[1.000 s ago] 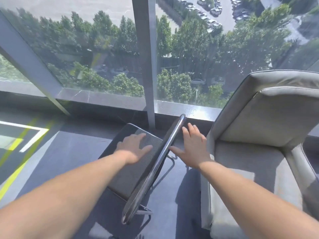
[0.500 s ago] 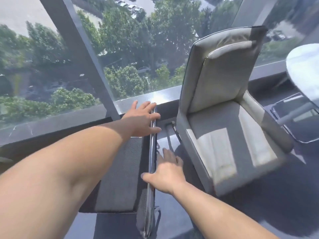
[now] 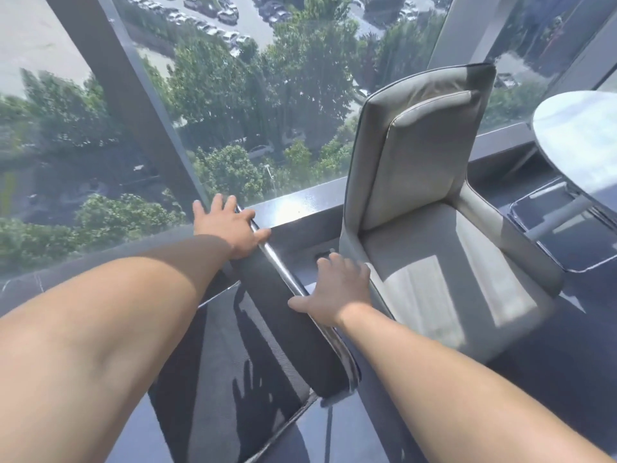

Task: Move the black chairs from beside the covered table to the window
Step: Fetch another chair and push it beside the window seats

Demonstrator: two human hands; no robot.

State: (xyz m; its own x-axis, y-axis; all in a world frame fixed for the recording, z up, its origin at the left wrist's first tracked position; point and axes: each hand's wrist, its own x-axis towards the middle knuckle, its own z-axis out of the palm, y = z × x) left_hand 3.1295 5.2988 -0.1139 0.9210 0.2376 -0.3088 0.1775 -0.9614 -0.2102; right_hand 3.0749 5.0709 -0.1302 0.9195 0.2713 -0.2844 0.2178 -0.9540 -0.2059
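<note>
A black mesh chair (image 3: pixel 267 329) with a chrome top rail (image 3: pixel 283 272) stands right in front of the window (image 3: pixel 250 95), seen from above, its far end close to the dark sill (image 3: pixel 300 208). My left hand (image 3: pixel 227 225) lies flat on the far end of the rail, fingers spread, thumb over the metal. My right hand (image 3: pixel 337 292) rests on the rail nearer to me, thumb against it and fingers stretched out past it. Neither hand is curled around the rail. A second black chair (image 3: pixel 567 235) with a chrome edge sits at the right, partly under a table.
A grey padded armchair (image 3: pixel 434 262) stands just right of the black chair, its back to the glass, almost touching my right hand. A round white table (image 3: pixel 581 135) is at the far right. A dark window post (image 3: pixel 127 105) slants down behind my left hand.
The view swung right and the chair's rail now runs diagonally. My left hand went from the seat to the rail's far end. My right hand slid nearer along the rail.
</note>
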